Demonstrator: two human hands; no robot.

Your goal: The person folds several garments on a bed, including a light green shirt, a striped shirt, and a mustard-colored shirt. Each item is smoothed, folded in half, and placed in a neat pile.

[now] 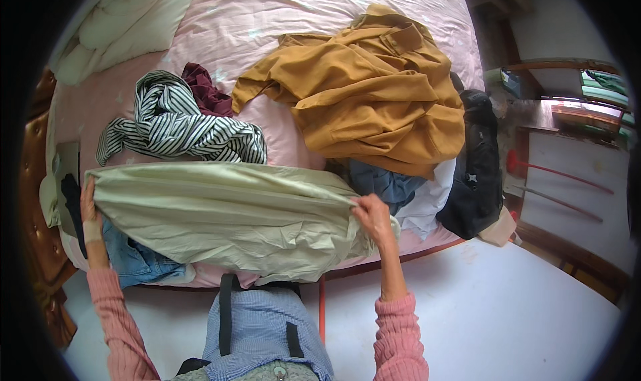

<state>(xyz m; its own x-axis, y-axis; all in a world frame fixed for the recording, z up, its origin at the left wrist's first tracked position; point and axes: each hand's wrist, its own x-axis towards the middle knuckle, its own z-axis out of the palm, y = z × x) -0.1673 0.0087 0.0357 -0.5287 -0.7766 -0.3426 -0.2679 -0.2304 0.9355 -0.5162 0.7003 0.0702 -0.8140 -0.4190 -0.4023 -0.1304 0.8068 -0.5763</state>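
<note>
A pale green cloth garment [225, 206] is stretched sideways over the near edge of the bed. Its left corner is gripped by my left hand [89, 206], and its right end is pinched in my right hand [371, 215]. Blue denim [140, 261] lies partly under the cloth at the left. Beyond it rest a striped black-and-white garment [175, 126] and a maroon cloth [206, 93]. A mustard-brown shirt [370, 90] spreads across the right side, over a blue-grey garment [385, 183] and a white cloth [428, 206].
The bed has a pink sheet [235, 10]. A black bag [478, 171] stands at its right edge, with a beige item [500, 228] beside it. A cream quilt [125, 25] lies at the upper left, near a brown tufted headboard [40, 181]. White floor [465, 311] shows at the lower right.
</note>
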